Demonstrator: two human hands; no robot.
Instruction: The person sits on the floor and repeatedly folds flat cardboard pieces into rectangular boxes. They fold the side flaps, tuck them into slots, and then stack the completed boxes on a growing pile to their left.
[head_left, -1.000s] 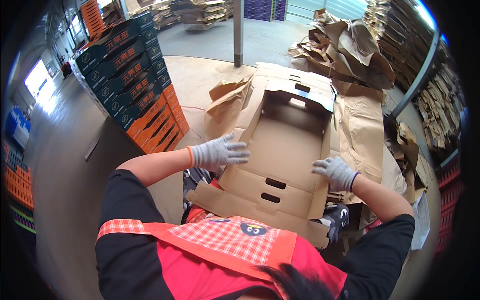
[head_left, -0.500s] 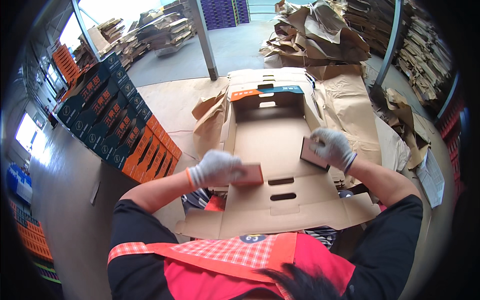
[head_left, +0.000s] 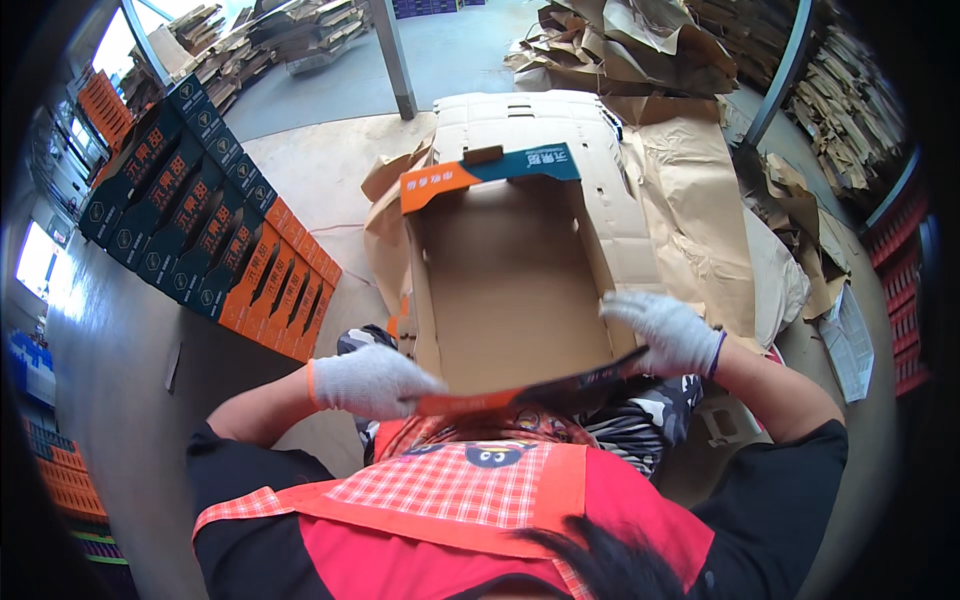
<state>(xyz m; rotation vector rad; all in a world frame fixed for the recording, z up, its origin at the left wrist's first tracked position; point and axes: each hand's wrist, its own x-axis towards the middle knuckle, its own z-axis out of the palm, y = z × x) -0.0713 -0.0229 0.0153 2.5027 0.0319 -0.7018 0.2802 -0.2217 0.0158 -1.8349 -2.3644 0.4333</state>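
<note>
An open-topped cardboard box point(head_left: 515, 290), plain brown inside with orange and dark teal print outside, sits before me with all its walls raised. My left hand point(head_left: 375, 382), in a grey-white knit glove, closes on the near left corner, fingertips hidden behind the wall. At the near right corner, my gloved right hand point(head_left: 668, 335) grips the box, its fingers reaching over the top edge of the side wall. The near wall is blurred and leans over my lap. Beneath and behind the box lies a stack of flat cardboard blanks point(head_left: 530, 112).
A tall leaning stack of finished teal and orange boxes point(head_left: 210, 220) stands at the left. Brown wrapping paper point(head_left: 690, 200) hangs beside the blanks on the right. Metal posts point(head_left: 393, 60) rise beyond, with heaped scrap cardboard point(head_left: 620, 50) behind them. Red crates point(head_left: 900, 300) line the far right.
The near flap, which lay flat, now stands as the box's front wall. Both hands have moved from the small side flaps to the near corners, and the box has come closer to me.
</note>
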